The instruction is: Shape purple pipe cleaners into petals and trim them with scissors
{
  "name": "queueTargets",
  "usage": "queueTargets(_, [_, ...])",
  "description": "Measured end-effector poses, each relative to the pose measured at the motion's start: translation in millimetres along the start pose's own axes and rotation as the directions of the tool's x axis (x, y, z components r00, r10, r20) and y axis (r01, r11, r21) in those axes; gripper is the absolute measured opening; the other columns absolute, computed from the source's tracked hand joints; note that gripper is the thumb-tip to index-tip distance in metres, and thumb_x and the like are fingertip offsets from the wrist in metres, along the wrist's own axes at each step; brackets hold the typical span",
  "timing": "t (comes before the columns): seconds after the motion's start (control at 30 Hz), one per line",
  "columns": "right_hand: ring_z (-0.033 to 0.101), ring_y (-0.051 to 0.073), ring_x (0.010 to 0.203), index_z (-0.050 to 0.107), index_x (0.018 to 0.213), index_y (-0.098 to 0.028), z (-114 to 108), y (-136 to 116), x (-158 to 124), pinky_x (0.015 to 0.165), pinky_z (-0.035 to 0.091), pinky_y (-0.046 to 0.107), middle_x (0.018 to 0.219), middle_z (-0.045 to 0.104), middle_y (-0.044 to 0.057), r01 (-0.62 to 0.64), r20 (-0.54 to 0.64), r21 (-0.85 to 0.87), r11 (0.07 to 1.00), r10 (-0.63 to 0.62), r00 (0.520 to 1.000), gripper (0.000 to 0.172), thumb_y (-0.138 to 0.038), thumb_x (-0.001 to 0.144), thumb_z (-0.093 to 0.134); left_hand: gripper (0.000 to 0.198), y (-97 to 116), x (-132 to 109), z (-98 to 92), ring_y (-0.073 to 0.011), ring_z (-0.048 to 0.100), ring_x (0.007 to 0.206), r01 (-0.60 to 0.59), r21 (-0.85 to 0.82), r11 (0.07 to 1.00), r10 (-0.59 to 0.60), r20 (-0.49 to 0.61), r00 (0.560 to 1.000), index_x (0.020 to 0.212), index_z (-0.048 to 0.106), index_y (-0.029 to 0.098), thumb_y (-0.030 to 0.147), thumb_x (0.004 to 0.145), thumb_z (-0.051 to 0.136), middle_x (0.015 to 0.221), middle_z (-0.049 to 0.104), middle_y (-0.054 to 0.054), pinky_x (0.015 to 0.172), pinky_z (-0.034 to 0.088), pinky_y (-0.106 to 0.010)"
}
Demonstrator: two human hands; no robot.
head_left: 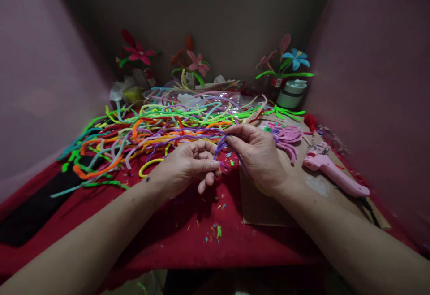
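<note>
Between my two hands, above the red cloth, is a bent and looped purple pipe cleaner (221,146). My left hand (193,165) pinches its lower left part between thumb and forefinger, the other fingers curled loosely below. With thumb and forefinger, my right hand (257,154) grips the upper right side of the loops. A purple strand hangs down beside the right palm. Just behind the hands lies a wide heap of multicoloured pipe cleaners (174,124). Right of my right hand rests a bundle of bent pink-purple pipe cleaner pieces (289,139).
A pink glue gun (336,169) lies on a cardboard sheet (268,207) at the right. Pipe-cleaner flowers (139,54) and a pale lidded jar (292,94) stand along the back. Small coloured scraps (218,231) dot the red cloth (168,245). Walls close in on both sides.
</note>
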State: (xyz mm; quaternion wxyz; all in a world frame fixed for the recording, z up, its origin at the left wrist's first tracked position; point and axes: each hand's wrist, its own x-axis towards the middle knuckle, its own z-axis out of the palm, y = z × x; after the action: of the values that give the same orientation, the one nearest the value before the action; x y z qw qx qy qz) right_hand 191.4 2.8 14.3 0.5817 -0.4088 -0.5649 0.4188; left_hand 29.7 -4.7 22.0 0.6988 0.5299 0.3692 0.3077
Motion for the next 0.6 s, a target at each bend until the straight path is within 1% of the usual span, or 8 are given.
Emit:
queueTargets(0.1, [0.058,0.011,0.068,0.065,0.080,-0.017,0.8,-0.9,-1.9,0.067,0.047,0.027,0.074,0.065,0.000,0.082,0.011,-0.088,0.993,-0.081,0.997,0.012,-0.011,0.073,0.057,0.022,0.7,-2.1,7.9,-0.0092,0.054,0.037,-0.042,0.050,0.998,0.043,-0.023,0.999,0.089,0.046,0.018,0.014,0.074,0.061,0.055,0.061,0.004,0.033,0.043,-0.017])
queueTargets(0.23, [0.060,0.013,0.074,0.065,0.083,-0.019,1.2,-0.7,-4.6,0.071,0.048,0.029,0.078,0.066,0.001,0.135,0.047,-0.132,0.982,-0.130,0.990,0.013,-0.013,0.076,0.056,0.022,1.9,-3.2,13.0,-0.0102,0.054,0.038,-0.059,0.122,0.991,0.064,-0.041,0.997,0.091,0.047,0.016,0.016,0.074,0.060,0.053,0.059,0.004,0.035,0.045,-0.019])
queueTargets(0.33, [0.060,0.013,0.075,0.064,0.084,-0.020,0.9,-0.5,-6.4,0.072,0.047,0.029,0.078,0.065,0.001,0.165,0.069,-0.157,0.974,-0.156,0.985,0.015,-0.012,0.076,0.054,0.023,2.0,-2.3,10.7,-0.0103,0.053,0.036,-0.067,0.152,0.986,0.080,-0.078,0.994,0.092,0.048,0.016,0.018,0.074,0.061,0.052,0.060,0.004,0.035,0.046,-0.020])
queueTargets(0.43, [0.060,0.013,0.075,0.063,0.086,-0.020,0.4,-0.9,-7.2,0.072,0.047,0.029,0.080,0.065,0.000,0.190,0.068,-0.182,0.965,-0.180,0.981,0.015,-0.012,0.077,0.054,0.024,1.4,-1.1,6.3,-0.0104,0.055,0.038,-0.063,0.150,0.987,0.077,-0.090,0.993,0.093,0.048,0.016,0.020,0.074,0.063,0.056,0.060,0.003,0.037,0.047,-0.021])
queueTargets(0.53, [0.059,0.012,0.074,0.063,0.086,-0.019,0.4,-1.3,-7.0,0.071,0.047,0.028,0.080,0.065,0.000,0.206,0.063,-0.199,0.958,-0.197,0.978,0.014,-0.012,0.077,0.054,0.020,1.2,-0.5,3.5,-0.0101,0.056,0.043,-0.068,0.139,0.988,0.082,-0.098,0.992,0.089,0.049,0.016,0.026,0.076,0.061,0.062,0.060,0.002,0.037,0.048,-0.021])
queueTargets(0.6, [0.059,0.012,0.075,0.063,0.088,-0.019,0.7,-1.9,-6.7,0.071,0.047,0.027,0.081,0.065,0.000,0.211,0.066,-0.175,0.962,-0.202,0.977,0.014,-0.012,0.077,0.055,0.017,1.9,-0.6,3.3,-0.0093,0.055,0.042,-0.071,0.151,0.986,0.090,-0.120,0.989,0.085,0.050,0.016,0.030,0.080,0.057,0.063,0.059,0.001,0.036,0.047,-0.020])
